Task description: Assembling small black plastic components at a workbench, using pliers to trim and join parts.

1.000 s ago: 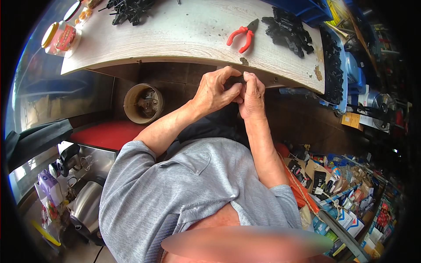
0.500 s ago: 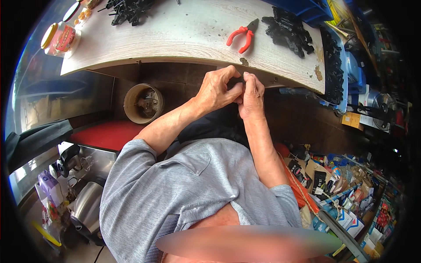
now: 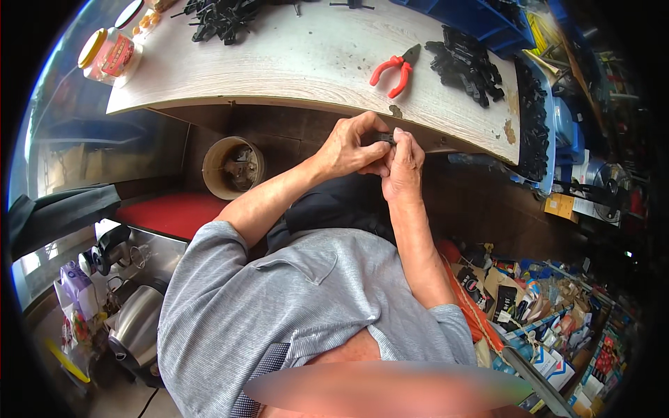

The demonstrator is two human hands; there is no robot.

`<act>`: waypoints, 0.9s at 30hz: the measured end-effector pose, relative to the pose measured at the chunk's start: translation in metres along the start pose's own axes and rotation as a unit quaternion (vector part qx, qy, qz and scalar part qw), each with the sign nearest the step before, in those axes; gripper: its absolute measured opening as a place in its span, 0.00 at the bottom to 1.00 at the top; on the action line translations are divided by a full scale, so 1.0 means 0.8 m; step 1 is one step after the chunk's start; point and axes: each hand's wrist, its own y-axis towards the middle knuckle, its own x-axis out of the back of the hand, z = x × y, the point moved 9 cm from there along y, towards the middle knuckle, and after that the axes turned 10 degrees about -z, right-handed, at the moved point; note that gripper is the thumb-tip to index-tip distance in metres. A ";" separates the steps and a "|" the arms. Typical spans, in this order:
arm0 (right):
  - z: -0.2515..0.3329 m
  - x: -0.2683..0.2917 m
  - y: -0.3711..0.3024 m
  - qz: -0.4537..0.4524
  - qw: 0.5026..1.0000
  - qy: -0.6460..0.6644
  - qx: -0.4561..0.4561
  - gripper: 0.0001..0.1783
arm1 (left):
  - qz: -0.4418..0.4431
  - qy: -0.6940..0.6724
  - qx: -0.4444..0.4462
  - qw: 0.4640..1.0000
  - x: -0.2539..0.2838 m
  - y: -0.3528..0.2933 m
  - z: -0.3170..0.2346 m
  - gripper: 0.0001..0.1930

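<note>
Both hands stay put below the counter: left hand and right hand still pinch a black part

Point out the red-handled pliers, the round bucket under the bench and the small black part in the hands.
Red-handled pliers point(image 3: 391, 72), head view, on the handles.
Round bucket point(image 3: 216, 167), head view, on its left rim.
Small black part point(image 3: 385, 138), head view, on the bit showing between both hands' fingers.

Count on inspection: two hands, left hand and right hand, sharing one small black part. One pair of red-handled pliers on the tabletop. One round bucket, centre left. One yellow-lidded jar, upper left. Loose black parts, upper right, too many to count.
</note>
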 end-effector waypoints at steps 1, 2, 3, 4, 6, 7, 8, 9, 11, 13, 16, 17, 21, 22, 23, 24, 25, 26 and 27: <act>-0.001 0.000 -0.001 -0.001 1.000 0.001 0.000 0.12 | -0.013 -0.031 0.008 0.999 0.002 0.000 -0.005 0.10; -0.004 0.002 0.000 -0.017 1.000 0.001 0.000 0.12 | -0.012 -0.031 0.008 0.999 0.002 0.000 -0.011 0.10; -0.007 0.005 0.001 -0.032 0.999 0.001 -0.002 0.12 | -0.007 0.029 -0.006 1.000 0.002 -0.001 -0.021 0.10; -0.014 0.012 0.008 -0.034 0.999 0.001 0.000 0.12 | -0.001 0.087 -0.021 0.996 0.001 -0.001 -0.032 0.10; -0.022 0.026 0.024 -0.017 0.999 0.007 0.042 0.12 | -0.003 0.112 -0.095 0.989 0.000 0.000 -0.040 0.09; -0.021 0.022 0.022 -0.017 0.999 0.006 0.040 0.12 | -0.006 0.137 -0.165 0.977 -0.001 -0.002 -0.047 0.09; -0.018 0.015 0.018 -0.021 0.999 0.001 0.027 0.13 | -0.007 0.131 -0.155 0.979 0.001 0.000 -0.046 0.09; -0.017 0.010 0.015 -0.025 1.000 -0.005 0.014 0.13 | -0.007 0.125 -0.144 0.982 0.003 0.003 -0.044 0.09; -0.020 0.011 0.011 -0.035 0.999 -0.006 0.006 0.13 | -0.002 0.130 -0.137 0.982 0.001 0.000 -0.036 0.09; -0.023 0.014 0.010 -0.045 0.999 -0.008 -0.002 0.13 | 0.004 0.123 -0.077 0.989 0.001 -0.004 -0.020 0.09; -0.023 0.009 0.015 0.028 0.998 -0.043 0.019 0.15 | 0.009 0.062 -0.016 0.998 0.001 -0.007 0.013 0.09; -0.027 0.015 0.017 0.026 0.999 -0.043 0.020 0.15 | 0.013 0.023 -0.005 1.000 -0.001 -0.007 0.015 0.09; -0.032 0.023 0.016 0.001 1.000 -0.016 0.017 0.13 | -0.007 0.117 -0.145 0.982 -0.006 -0.012 -0.024 0.10; -0.028 0.025 0.016 -0.018 0.999 -0.005 0.030 0.12 | -0.001 0.143 -0.182 0.973 -0.007 -0.012 -0.030 0.10; -0.028 0.022 0.015 -0.017 0.999 -0.002 0.033 0.12 | -0.001 0.143 -0.182 0.973 -0.005 -0.011 -0.031 0.10; -0.028 0.020 0.013 -0.018 0.999 -0.002 0.033 0.12 | 0.008 0.165 -0.184 0.969 -0.005 -0.011 -0.032 0.10; -0.029 0.019 0.011 -0.018 0.999 -0.012 0.028 0.12 | 0.019 0.187 -0.187 0.964 -0.005 -0.011 -0.032 0.10; -0.030 0.019 0.010 -0.018 0.999 -0.021 0.023 0.12 | 0.020 0.187 -0.188 0.964 -0.003 -0.012 -0.032 0.10; -0.032 0.018 0.008 -0.019 0.999 -0.021 0.024 0.12 | 0.021 0.188 -0.182 0.965 -0.001 -0.013 -0.030 0.10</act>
